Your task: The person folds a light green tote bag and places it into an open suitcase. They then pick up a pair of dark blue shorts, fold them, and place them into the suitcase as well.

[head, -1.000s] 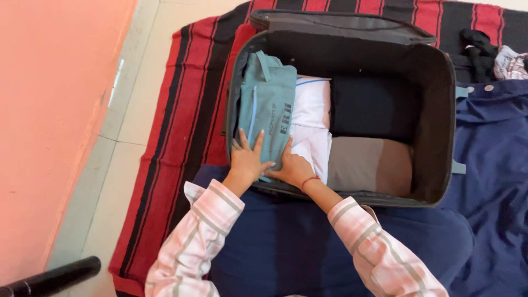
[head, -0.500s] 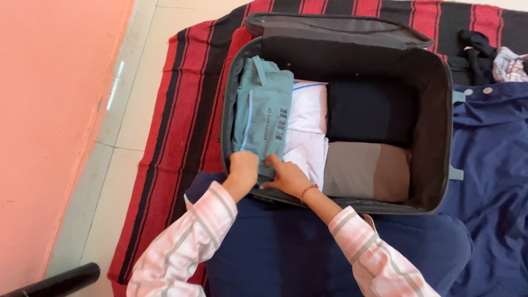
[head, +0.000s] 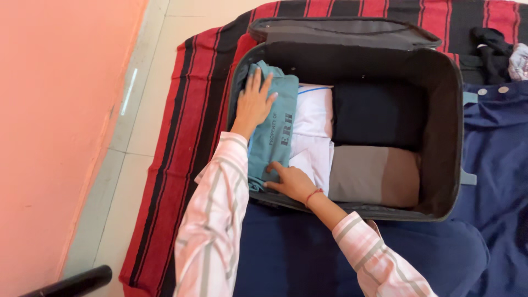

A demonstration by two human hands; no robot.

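From the head view, the person's left hand is lying flat, fingers spread, on the folded teal shirt at the suitcase's left wall, while the right hand is pressing its near end, clasping nothing. White, black and brown clothes are already lying packed alongside; the lid is standing open.

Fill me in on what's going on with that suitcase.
A person in a pink striped shirt presses a folded teal garment into the left end of an open black suitcase. The left hand lies flat on the garment's far end; the right hand touches its near end. Beside it lie folded white, black and brown-grey clothes. The suitcase sits on a red-and-black striped blanket.
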